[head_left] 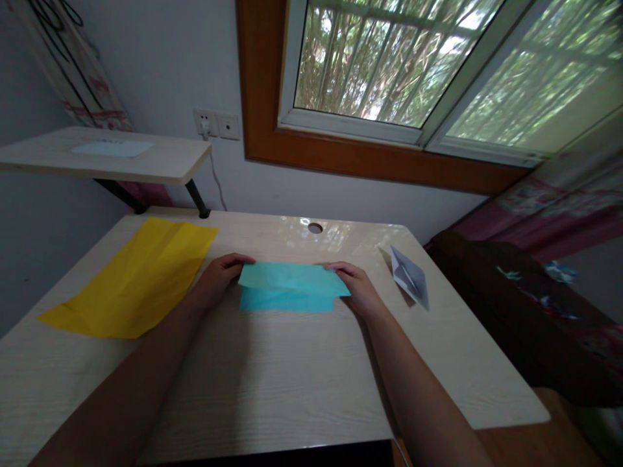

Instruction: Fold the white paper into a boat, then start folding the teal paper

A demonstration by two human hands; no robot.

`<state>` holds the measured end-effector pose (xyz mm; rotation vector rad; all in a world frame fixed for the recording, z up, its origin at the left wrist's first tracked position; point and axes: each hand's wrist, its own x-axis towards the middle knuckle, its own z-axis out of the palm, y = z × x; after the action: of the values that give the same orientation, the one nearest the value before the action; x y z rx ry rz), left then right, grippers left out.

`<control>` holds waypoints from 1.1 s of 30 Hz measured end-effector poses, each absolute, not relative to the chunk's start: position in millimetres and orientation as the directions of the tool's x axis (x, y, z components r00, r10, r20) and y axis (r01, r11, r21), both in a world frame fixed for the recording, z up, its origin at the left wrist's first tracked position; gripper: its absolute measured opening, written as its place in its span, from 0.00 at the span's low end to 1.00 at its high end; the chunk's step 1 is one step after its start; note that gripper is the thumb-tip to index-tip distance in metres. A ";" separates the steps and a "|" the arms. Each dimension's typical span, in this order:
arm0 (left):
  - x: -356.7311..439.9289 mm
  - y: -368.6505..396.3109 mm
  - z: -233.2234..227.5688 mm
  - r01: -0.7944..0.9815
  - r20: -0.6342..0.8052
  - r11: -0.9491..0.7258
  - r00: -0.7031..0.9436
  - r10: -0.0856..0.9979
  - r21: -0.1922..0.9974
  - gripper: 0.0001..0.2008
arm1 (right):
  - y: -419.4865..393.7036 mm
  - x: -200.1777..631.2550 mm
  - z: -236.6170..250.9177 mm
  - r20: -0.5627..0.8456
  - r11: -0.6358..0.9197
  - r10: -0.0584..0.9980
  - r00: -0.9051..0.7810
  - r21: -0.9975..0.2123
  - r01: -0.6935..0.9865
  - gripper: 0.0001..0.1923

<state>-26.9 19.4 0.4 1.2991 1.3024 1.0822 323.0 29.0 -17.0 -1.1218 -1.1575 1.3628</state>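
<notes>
A turquoise sheet of paper (292,275), folded over on itself, lies in the middle of the desk. Its upper flap overlaps a darker lower layer that shows along the near side. My left hand (221,275) pinches the paper's far left corner. At the far right corner, my right hand (356,285) grips the same paper, fingers on top. Both thumbs are mostly hidden. Left of my left hand spreads a creased yellow sheet of paper (141,279), partly behind my forearm. Right of my right hand stands a folded white paper shape (409,279) with pointed ends.
The pale wooden desk (292,376) has a round cable hole (315,228) near its back edge. A raised shelf (170,162) on black legs stands at the back left, with a pale paper (113,148) on it. Behind are a wall socket (217,124) and a window.
</notes>
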 end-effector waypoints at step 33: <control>-8.9 6.9 13.1 -0.055 -0.088 0.102 0.216 0.972 0.993 0.47 | 19.0 312.1 -1.4 -0.032 -0.061 0.991 -0.130 -0.974 -0.218 0.11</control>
<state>-8.9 6.9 13.1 1.1858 1.0476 1.0132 312.1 19.0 -1.4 -1.0125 -1.1082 1.4333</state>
